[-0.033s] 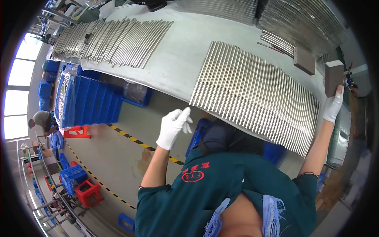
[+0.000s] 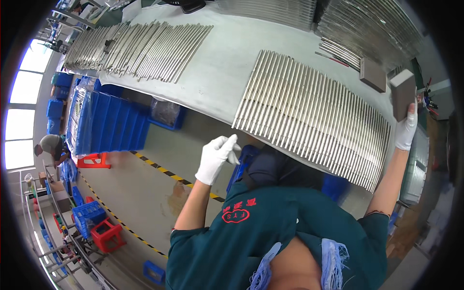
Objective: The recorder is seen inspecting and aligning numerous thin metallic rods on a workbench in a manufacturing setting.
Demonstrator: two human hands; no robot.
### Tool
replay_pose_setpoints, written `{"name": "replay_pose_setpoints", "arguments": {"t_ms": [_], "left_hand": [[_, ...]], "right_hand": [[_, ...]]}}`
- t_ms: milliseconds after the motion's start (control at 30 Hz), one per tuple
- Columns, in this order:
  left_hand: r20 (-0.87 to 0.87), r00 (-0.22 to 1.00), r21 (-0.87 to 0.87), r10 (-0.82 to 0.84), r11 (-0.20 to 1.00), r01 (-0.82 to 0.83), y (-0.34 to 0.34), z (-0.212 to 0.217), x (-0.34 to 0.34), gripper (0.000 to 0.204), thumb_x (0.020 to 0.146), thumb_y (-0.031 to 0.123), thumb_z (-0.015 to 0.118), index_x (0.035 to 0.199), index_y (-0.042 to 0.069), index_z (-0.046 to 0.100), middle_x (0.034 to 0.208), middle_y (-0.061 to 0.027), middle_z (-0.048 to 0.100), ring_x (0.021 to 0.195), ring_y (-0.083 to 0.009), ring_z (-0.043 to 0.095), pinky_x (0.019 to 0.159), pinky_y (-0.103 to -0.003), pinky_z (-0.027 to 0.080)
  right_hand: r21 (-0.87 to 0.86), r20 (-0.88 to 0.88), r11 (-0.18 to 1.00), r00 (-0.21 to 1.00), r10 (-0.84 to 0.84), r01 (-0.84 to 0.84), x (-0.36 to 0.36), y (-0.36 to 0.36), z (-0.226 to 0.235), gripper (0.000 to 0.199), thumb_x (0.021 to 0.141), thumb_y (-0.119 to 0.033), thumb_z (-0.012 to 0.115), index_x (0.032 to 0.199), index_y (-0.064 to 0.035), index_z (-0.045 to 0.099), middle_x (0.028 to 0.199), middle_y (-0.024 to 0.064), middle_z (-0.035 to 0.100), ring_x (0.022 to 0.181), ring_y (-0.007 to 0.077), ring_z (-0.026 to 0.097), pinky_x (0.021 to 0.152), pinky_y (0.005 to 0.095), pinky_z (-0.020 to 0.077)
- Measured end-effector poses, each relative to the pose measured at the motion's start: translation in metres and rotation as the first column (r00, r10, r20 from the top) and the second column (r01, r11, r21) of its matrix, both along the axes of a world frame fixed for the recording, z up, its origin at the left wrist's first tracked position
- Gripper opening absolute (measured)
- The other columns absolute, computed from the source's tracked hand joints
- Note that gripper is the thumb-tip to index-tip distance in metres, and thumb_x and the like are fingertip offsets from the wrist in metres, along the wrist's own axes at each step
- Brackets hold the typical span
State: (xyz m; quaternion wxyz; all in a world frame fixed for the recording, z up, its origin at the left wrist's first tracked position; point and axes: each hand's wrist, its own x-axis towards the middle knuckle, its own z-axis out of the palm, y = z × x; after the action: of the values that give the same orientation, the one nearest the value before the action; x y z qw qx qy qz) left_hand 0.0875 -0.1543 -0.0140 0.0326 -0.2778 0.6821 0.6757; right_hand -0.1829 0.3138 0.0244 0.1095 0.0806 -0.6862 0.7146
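Observation:
My right hand (image 2: 405, 126), in a white glove, is stretched out to the far right end of the table and grips a grey rectangular block (image 2: 402, 92) by its lower end. The block stands just past the right edge of a long row of shiny metal rods (image 2: 314, 111) laid side by side on the grey table (image 2: 222, 72). My left hand (image 2: 217, 157), also gloved, hangs in the air below the table's near edge with fingers loosely extended and nothing in it. It is close to the near ends of the rods without touching them.
A second grey block (image 2: 372, 75) lies on the table behind the rods. Another row of rods (image 2: 140, 43) lies at the far left, more stacks (image 2: 372, 29) at the back right. Blue crates (image 2: 111, 121) stand under the table. A person (image 2: 50, 145) bends at the left, beside a red stool (image 2: 94, 159).

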Motion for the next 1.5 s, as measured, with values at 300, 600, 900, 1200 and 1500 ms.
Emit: {"name": "replay_pose_setpoints", "arguments": {"t_ms": [300, 600, 900, 1200, 1500], "left_hand": [[-0.001, 0.996, 0.272, 0.091, 0.958, -0.088, 0.024, -0.001, -0.030, 0.031, 0.098, 0.030, 0.065, 0.081, 0.005, 0.060, 0.056, -0.0023, 0.055, 0.050, -0.0123, 0.058, 0.052, -0.025, 0.048], [-0.045, 0.991, 0.266, 0.125, 0.958, -0.109, 0.033, 0.013, -0.012, 0.029, 0.095, 0.026, 0.069, 0.081, 0.003, 0.059, 0.056, -0.0012, 0.054, 0.048, -0.0078, 0.053, 0.048, -0.024, 0.045], [-0.688, 0.683, -0.643, -0.245, 0.643, -0.416, 0.041, 0.062, -0.034, 0.037, 0.084, 0.022, 0.080, 0.112, 0.003, 0.065, 0.109, -0.0119, 0.069, 0.098, -0.0267, 0.067, 0.083, -0.036, 0.053], [-0.306, 0.952, -0.085, 0.025, 0.995, -0.053, 0.032, 0.057, -0.027, 0.028, 0.105, 0.032, 0.053, 0.093, 0.007, 0.058, 0.059, 0.0052, 0.045, 0.049, -0.0035, 0.039, 0.047, -0.021, 0.032], [-0.078, 0.992, 0.097, 0.098, 0.991, -0.090, -0.001, 0.044, -0.011, 0.035, 0.107, 0.038, 0.043, 0.102, 0.007, 0.058, 0.060, 0.0043, 0.045, 0.044, -0.0026, 0.031, 0.042, -0.021, 0.025]], "right_hand": [[0.661, 0.507, 0.205, 0.632, 0.586, -0.721, 0.031, -0.164, 0.059, 0.054, 0.077, -0.029, 0.083, 0.122, -0.0063, 0.062, 0.113, 0.0084, 0.064, 0.106, 0.0214, 0.061, 0.097, 0.0338, 0.0470], [0.960, -0.125, 0.226, 0.473, 0.872, -0.163, 0.087, -0.245, 0.067, 0.055, 0.078, -0.024, 0.076, 0.129, -0.0083, 0.060, 0.132, 0.0132, 0.060, 0.125, 0.0329, 0.055, 0.105, 0.0415, 0.0448], [0.862, -0.236, 0.430, 0.538, 0.809, -0.268, 0.103, -0.275, 0.086, 0.026, 0.089, -0.011, 0.066, 0.115, -0.0053, 0.064, 0.109, 0.0112, 0.073, 0.094, 0.0245, 0.072, 0.079, 0.0359, 0.0591], [0.450, 0.014, 0.509, 0.576, 0.818, -0.734, 0.082, -0.318, 0.073, 0.050, 0.103, -0.043, 0.049, 0.134, -0.0049, 0.056, 0.126, 0.0157, 0.066, 0.113, 0.0257, 0.065, 0.097, 0.0366, 0.0498], [0.991, -0.055, 0.096, 0.371, 0.927, -0.092, 0.042, -0.333, 0.006, 0.054, 0.101, -0.051, 0.043, 0.129, -0.0079, 0.061, 0.126, 0.0141, 0.064, 0.116, 0.0309, 0.059, 0.106, 0.0382, 0.0410]]}}
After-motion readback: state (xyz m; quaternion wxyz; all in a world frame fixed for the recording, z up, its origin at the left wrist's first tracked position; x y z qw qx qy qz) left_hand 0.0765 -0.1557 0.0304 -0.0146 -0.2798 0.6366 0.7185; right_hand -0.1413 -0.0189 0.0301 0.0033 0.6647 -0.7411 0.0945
